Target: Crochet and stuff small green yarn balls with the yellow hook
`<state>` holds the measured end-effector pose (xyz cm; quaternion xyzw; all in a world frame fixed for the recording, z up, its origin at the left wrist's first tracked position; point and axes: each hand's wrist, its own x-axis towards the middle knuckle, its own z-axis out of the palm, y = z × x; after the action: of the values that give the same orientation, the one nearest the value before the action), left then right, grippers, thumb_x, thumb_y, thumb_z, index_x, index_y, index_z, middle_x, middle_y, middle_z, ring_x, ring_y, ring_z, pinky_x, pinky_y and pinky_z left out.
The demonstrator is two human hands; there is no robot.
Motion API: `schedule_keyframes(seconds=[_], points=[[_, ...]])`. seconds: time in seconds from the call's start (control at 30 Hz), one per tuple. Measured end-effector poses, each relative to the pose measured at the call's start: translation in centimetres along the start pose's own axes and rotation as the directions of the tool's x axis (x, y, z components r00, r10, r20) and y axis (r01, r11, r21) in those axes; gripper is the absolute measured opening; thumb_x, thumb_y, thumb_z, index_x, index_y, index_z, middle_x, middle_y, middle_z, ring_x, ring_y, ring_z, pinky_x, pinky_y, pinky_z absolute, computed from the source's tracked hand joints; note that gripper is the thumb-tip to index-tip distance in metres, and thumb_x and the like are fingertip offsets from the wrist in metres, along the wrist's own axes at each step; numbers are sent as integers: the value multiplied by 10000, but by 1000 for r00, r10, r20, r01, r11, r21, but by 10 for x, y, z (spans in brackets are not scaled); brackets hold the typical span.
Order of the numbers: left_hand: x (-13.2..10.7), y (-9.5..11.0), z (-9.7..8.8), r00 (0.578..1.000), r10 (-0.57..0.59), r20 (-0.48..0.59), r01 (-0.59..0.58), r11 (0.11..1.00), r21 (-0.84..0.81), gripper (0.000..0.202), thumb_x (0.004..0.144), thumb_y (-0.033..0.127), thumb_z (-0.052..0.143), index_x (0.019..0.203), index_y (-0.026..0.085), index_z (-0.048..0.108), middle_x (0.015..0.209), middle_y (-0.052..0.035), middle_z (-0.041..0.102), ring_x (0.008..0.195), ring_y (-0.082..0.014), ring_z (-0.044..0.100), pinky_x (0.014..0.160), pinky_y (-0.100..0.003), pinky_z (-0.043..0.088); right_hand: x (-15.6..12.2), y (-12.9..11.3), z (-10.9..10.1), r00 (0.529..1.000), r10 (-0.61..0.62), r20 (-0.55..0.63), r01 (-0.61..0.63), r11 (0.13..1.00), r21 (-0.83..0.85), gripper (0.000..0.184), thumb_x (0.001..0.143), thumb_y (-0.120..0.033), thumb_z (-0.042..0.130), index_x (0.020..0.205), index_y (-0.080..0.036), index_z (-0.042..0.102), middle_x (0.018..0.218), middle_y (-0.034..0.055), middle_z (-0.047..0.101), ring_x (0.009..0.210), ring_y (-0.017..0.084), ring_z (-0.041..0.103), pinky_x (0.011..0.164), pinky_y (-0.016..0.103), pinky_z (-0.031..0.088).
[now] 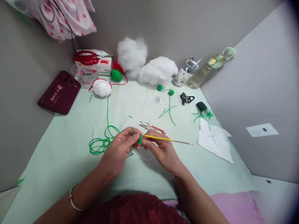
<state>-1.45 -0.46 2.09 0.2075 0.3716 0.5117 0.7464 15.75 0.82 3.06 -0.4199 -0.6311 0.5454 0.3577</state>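
My left hand [120, 148] pinches a small green crocheted piece [139, 139] between thumb and fingers. My right hand [161, 150] grips a yellow-handled crochet hook [168, 140], whose metal end points right while its tip meets the green piece. A loose coil of green yarn [100, 144] lies on the pale green cloth [70, 161] just left of my left hand and trails up toward the back. Small thread snips [151, 126] with a red handle lie right behind my hands.
At the back are white stuffing clumps [144, 63], green and red yarn balls [116, 74], red scissors on a box [90, 57], a white ball [101, 87], a dark red phone case [59, 92], a pen cup [185, 73] and a bottle [210, 68]. White paper [215, 138] lies at right.
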Motion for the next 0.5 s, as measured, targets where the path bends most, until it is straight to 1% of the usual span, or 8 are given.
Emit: schedule_keyframes(seconds=[0.07, 0.13, 0.2, 0.3, 0.4, 0.5], points=[[1, 1, 0, 1000, -13, -10, 13, 999, -30, 204, 765, 314, 905, 819, 178, 763, 704, 20, 694, 637, -81, 599, 627, -166, 490, 0, 4, -2, 999, 37, -27, -36, 999, 33, 225, 992, -350, 653, 828, -196, 674, 764, -4, 632, 697, 125, 570, 688, 279, 474], [2, 1, -1, 1000, -17, -25, 16, 999, -41, 201, 769, 306, 903, 827, 176, 761, 702, 21, 690, 638, -83, 599, 635, -169, 497, 0, 7, -4, 996, 84, -19, -82, 993, 88, 271, 1009, -410, 616, 846, -195, 647, 769, -2, 628, 670, 121, 569, 652, 274, 473], [3, 0, -2, 1000, -19, -21, 19, 999, -29, 186, 789, 301, 888, 837, 177, 759, 705, 17, 697, 644, -86, 609, 645, -173, 502, -1, 8, -3, 994, 99, 34, -102, 990, 99, 292, 1015, -455, 598, 883, -197, 639, 808, 7, 635, 704, 128, 586, 671, 278, 485], [2, -1, -4, 1000, -30, -2, 30, 999, -18, 152, 824, 289, 862, 846, 182, 756, 715, 15, 706, 645, -87, 622, 656, -174, 507, -1, 6, -1, 992, 85, 97, -93, 993, 79, 274, 1016, -437, 607, 891, -200, 665, 846, 15, 637, 763, 138, 592, 710, 284, 495], [2, 0, -5, 998, -53, 24, 54, 997, -52, 138, 843, 277, 846, 849, 181, 746, 706, 17, 697, 649, -83, 621, 659, -167, 507, 0, 7, -2, 994, 91, 62, -97, 990, 105, 285, 1000, -425, 637, 839, -194, 680, 802, 14, 643, 726, 137, 588, 689, 286, 489], [2, 2, -4, 995, -81, 51, 85, 992, -91, 157, 845, 285, 847, 844, 178, 732, 700, 7, 699, 659, -89, 629, 657, -166, 507, 3, 10, -6, 989, 149, 19, -149, 959, 241, 331, 932, -499, 713, 832, -187, 665, 758, 15, 657, 665, 133, 582, 652, 289, 484]])
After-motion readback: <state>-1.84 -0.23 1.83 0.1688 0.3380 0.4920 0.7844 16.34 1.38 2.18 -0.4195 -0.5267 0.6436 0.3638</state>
